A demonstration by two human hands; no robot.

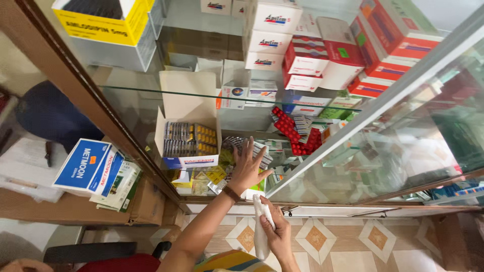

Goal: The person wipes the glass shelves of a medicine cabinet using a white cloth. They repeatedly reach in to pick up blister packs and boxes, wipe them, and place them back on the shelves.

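Now | left hand splayed over blister packs | right hand grip closed round cloth

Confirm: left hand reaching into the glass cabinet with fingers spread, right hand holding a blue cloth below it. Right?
Not quite: the cloth is white, not blue. The head view shows the left hand reaching into the glass cabinet with fingers spread, and the right hand holding the white cloth below it.

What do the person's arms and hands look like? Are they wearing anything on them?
Both arms are bare, with no sleeves showing and no gloves. The left hand has a dark brown band around its wrist, like a bracelet or watch strap. The right hand wears nothing that I can see. No rings show on the fingers.
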